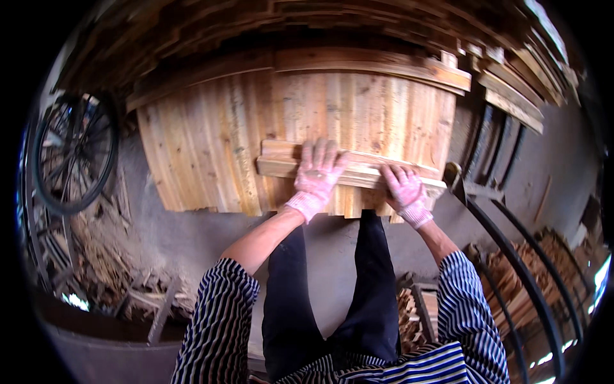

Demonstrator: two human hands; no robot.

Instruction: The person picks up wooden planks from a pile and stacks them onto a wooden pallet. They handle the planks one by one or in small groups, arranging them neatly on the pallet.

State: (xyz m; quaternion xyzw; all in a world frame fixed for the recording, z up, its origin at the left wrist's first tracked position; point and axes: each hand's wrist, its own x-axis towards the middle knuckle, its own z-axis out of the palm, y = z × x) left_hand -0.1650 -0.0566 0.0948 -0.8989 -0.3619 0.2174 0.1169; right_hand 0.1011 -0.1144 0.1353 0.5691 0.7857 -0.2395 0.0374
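Observation:
Several short wooden strips (368,168) lie side by side across the near part of a panel of upright boards (307,105). My left hand (316,176), in a pale pink work glove, reaches over the middle of the strips. Its fingers extend to their far edge and its thumb points right. My right hand (406,191), gloved alike, is closed around the strips near their right end, its fingers bent over the top. The undersides of the strips and the parts beneath both palms are hidden.
A long wooden rail (358,62) runs along the panel's far edge, with stacked timber (192,35) behind it. At left stands a spoked wheel (75,153). Curved dark metal bars (521,256) rise at right beside wood scraps (550,256). More scraps (105,262) litter the left floor.

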